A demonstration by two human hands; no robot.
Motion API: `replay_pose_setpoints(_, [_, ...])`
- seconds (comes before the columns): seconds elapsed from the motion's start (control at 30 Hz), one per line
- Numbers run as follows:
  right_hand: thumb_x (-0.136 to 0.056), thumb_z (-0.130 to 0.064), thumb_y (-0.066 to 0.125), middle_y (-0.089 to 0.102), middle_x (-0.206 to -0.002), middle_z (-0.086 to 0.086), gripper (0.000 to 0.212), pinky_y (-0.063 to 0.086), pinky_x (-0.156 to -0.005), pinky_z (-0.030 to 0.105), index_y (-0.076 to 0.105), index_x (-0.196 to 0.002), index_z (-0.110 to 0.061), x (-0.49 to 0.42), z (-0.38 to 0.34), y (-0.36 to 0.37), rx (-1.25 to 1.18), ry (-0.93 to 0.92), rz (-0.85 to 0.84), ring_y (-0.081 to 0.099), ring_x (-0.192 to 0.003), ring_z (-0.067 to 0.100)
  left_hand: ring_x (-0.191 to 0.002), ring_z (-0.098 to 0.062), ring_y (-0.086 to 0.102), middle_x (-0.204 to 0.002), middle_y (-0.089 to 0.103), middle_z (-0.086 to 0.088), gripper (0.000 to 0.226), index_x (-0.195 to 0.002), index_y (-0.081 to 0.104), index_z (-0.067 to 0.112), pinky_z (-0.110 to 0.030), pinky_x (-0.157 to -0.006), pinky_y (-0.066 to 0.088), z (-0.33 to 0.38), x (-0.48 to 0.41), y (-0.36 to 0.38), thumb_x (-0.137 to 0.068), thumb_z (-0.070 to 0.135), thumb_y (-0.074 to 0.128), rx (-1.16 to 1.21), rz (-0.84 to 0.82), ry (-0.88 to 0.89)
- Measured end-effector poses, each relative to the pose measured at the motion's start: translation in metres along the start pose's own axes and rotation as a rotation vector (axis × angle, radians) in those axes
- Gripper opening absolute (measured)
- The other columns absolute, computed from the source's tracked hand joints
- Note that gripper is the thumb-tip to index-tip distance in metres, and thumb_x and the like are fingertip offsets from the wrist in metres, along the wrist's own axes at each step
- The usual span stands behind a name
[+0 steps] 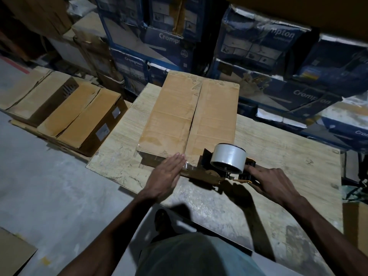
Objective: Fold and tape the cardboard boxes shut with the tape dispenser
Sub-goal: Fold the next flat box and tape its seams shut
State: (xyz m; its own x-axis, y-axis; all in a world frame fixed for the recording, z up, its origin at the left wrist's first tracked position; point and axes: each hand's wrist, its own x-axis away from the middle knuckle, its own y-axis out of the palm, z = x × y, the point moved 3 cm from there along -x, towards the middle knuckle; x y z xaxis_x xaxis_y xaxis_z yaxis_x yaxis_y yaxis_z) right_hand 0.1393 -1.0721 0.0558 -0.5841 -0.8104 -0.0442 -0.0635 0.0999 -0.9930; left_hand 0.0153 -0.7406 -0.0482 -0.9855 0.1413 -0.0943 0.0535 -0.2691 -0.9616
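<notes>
Left hand [169, 172], fingers flat, anchors tape end [186, 166] at box [189, 116] 6 o'clock edge; right hand [276, 182] grips tape dispenser [229, 162], ready to pull.

Dim, overhead-lit scene; edges bowed, corners dark.

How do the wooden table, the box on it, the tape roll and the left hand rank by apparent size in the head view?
1. wooden table
2. cardboard box
3. left hand and tape roll: they look close in size, and the hand is nearer the camera, so I leave them unranked.
</notes>
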Motion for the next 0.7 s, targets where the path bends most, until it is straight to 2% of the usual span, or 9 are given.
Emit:
replay_pose_setpoints(0.07, [-0.099,-0.057,0.038,0.075,-0.089,-0.002,0.047,0.028,-0.044,0.023,0.048,-0.137,-0.031,0.001,0.0,0.0,0.002,-0.005,0.011,0.057,-0.042,0.017,-0.158,-0.013,0.01,-0.17,0.014,0.0,0.057,-0.163,0.013,0.021,-0.039,-0.128,0.006,0.027,-0.009,0.005,-0.111,0.034,0.033,-0.004,-0.016,0.015])
replay_pose_setpoints(0.1, [-0.1,-0.057,0.042,0.075,-0.09,-0.002,0.046,0.028,-0.044,0.023,0.048,-0.137,-0.031,0.001,0.0,0.0,0.002,-0.011,0.014,0.057,-0.042,0.017,-0.157,-0.013,0.014,-0.169,0.018,-0.001,0.055,-0.163,0.02,0.018,-0.037,-0.128,0.005,0.038,-0.014,0.006,-0.112,0.035,0.035,-0.023,0.001,0.013])
replay_pose_setpoints(0.17, [-0.096,-0.052,0.049,0.075,-0.09,-0.001,0.047,0.029,-0.044,0.023,0.049,-0.137,-0.03,0.002,0.0,0.001,0.008,-0.024,0.022,0.059,-0.044,0.018,-0.152,-0.013,0.03,-0.162,0.039,-0.005,0.049,-0.152,0.048,0.016,-0.034,-0.126,0.008,0.057,-0.023,0.005,-0.107,0.034,0.05,-0.076,0.064,0.023])
replay_pose_setpoints(0.23, [-0.09,-0.046,0.063,0.075,-0.09,-0.001,0.052,0.029,-0.045,0.023,0.049,-0.138,-0.03,0.003,0.001,0.003,0.028,-0.026,0.024,0.06,-0.045,0.018,-0.146,-0.009,0.037,-0.154,0.052,-0.003,0.045,-0.141,0.062,0.019,-0.035,-0.124,0.015,0.065,-0.029,0.004,-0.098,0.031,0.068,-0.122,0.088,0.033])
replay_pose_setpoints(0.3, [-0.084,-0.041,0.077,0.074,-0.089,-0.002,0.063,0.03,-0.045,0.024,0.048,-0.139,-0.03,0.004,0.002,0.006,0.035,-0.017,0.008,0.061,-0.047,0.018,-0.145,-0.01,0.041,-0.153,0.053,-0.002,0.064,-0.145,0.058,0.019,-0.035,-0.122,0.02,0.065,-0.032,0.006,-0.087,0.025,0.084,-0.116,0.036,0.01])
replay_pose_setpoints(0.4, [-0.087,-0.045,0.074,0.073,-0.088,-0.003,0.064,0.034,-0.044,0.025,0.045,-0.142,-0.032,0.005,0.004,0.009,0.043,-0.007,-0.021,0.062,-0.049,0.017,-0.149,-0.014,0.037,-0.158,0.046,-0.004,0.086,-0.152,0.048,0.017,-0.033,-0.126,0.016,0.061,-0.031,0.012,-0.077,0.014,0.091,-0.084,-0.021,-0.022])
replay_pose_setpoints(0.47, [-0.089,-0.048,0.069,0.072,-0.087,-0.003,0.061,0.033,-0.044,0.024,0.045,-0.142,-0.032,0.004,0.004,0.007,0.04,-0.004,-0.025,0.061,-0.048,0.016,-0.15,-0.014,0.031,-0.16,0.043,-0.003,0.086,-0.152,0.048,0.016,-0.03,-0.128,0.005,0.06,-0.031,0.012,-0.077,0.011,0.091,-0.094,-0.013,-0.017])
replay_pose_setpoints(0.57, [-0.084,-0.042,0.079,0.073,-0.088,-0.003,0.068,0.036,-0.041,0.025,0.046,-0.142,-0.033,0.002,0.002,0.002,0.052,-0.012,-0.024,0.059,-0.046,0.016,-0.15,-0.013,0.029,-0.16,0.041,-0.003,0.084,-0.152,0.048,0.014,-0.026,-0.128,-0.005,0.058,-0.032,0.01,-0.079,0.007,0.09,-0.117,0.025,-0.002])
replay_pose_setpoints(0.7, [-0.081,-0.043,0.08,0.073,-0.087,-0.003,0.07,0.039,-0.038,0.027,0.047,-0.142,-0.033,0.007,0.004,-0.004,0.072,-0.014,-0.032,0.058,-0.043,0.017,-0.148,-0.015,0.037,-0.158,0.046,-0.006,0.093,-0.152,0.046,0.01,-0.031,-0.129,0.01,0.059,-0.032,0.007,-0.071,0.002,0.091,-0.091,0.03,0.017])
